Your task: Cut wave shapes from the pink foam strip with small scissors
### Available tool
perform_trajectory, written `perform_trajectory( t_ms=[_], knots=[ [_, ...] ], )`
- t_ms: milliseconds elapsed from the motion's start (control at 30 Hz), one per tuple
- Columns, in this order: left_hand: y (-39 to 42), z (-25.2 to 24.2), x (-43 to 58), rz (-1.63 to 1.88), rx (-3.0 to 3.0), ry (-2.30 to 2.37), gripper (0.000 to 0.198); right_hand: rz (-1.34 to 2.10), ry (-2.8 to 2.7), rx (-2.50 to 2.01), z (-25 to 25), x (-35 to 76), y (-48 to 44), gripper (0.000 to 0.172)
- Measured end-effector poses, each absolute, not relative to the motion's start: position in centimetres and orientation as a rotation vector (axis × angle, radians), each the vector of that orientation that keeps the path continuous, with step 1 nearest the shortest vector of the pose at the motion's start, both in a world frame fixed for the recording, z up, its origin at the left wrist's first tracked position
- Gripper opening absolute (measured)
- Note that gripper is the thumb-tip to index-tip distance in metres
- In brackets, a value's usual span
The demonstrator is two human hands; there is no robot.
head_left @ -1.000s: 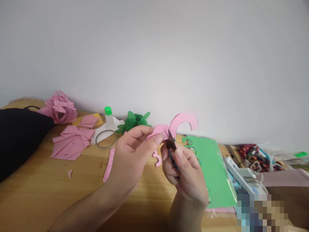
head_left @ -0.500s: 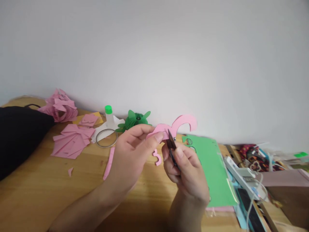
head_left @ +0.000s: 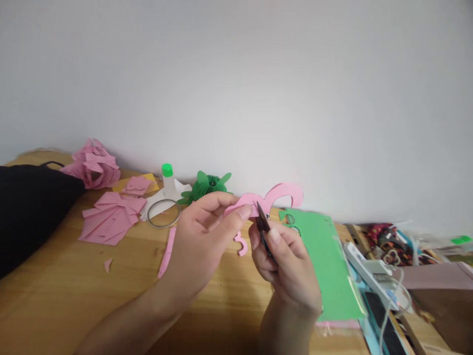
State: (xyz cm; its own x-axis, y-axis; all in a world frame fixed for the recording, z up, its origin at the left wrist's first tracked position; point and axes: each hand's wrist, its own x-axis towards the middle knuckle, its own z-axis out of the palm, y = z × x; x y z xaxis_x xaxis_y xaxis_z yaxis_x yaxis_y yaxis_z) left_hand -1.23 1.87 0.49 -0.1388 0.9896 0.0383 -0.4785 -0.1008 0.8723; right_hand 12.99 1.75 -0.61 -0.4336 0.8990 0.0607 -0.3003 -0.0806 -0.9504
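A curvy pink paper cutout (head_left: 283, 190) is pinched between the thumb and fingers of my left hand (head_left: 207, 236). My right hand (head_left: 290, 266) is closed around a pair of dark scissors (head_left: 263, 222), whose blades point up and lie against the middle of the cutout. Fingers of my right hand cover most of the scissors' handles. Below the hands, a small curved pink paper piece (head_left: 242, 245) lies on the wooden table (head_left: 133, 305). A narrow pink paper strip (head_left: 168, 251) rests just left of my left hand.
Folded pink papers (head_left: 111, 219), a metal ring (head_left: 148, 217), a glue stick (head_left: 168, 180) and a green paper figure (head_left: 209, 187) are toward the back. Green sheets (head_left: 332, 266) and a white power strip (head_left: 369, 273) are on the right. A black cloth item (head_left: 37, 212) sits left.
The right end of the pink cutout has dipped slightly. The whole view has shifted a little; both hands keep the same hold.
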Motion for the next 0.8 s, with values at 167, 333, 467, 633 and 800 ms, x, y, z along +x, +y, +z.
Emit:
perform_trajectory(
  t_ms=[167, 333, 467, 633, 800],
  knots=[
    [1.90, 0.21, -1.46, 1.588, 0.902, 0.917, 0.007, 1.688, -1.264, -0.686, -0.67, 13.03, 1.96, 0.029],
    [1.98, 0.10, -1.66, 1.596, 0.966, 0.923, 0.006, 1.694, -1.288, -0.682, -0.68, 13.05, 2.05, 0.029],
    [1.95, 0.26, -1.71, 1.587, 0.972, 0.917, 0.008, 1.698, -1.296, -0.688, -0.69, 13.10, 2.04, 0.029],
    [1.85, 0.48, -1.68, 1.614, 0.949, 0.908, 0.009, 1.703, -1.293, -0.683, -0.60, 13.15, 1.97, 0.029],
    [1.82, 0.60, -1.79, 1.570, 0.883, 0.847, 0.009, 1.705, -1.310, -0.695, -0.76, 13.34, 1.97, 0.029]
  ],
)
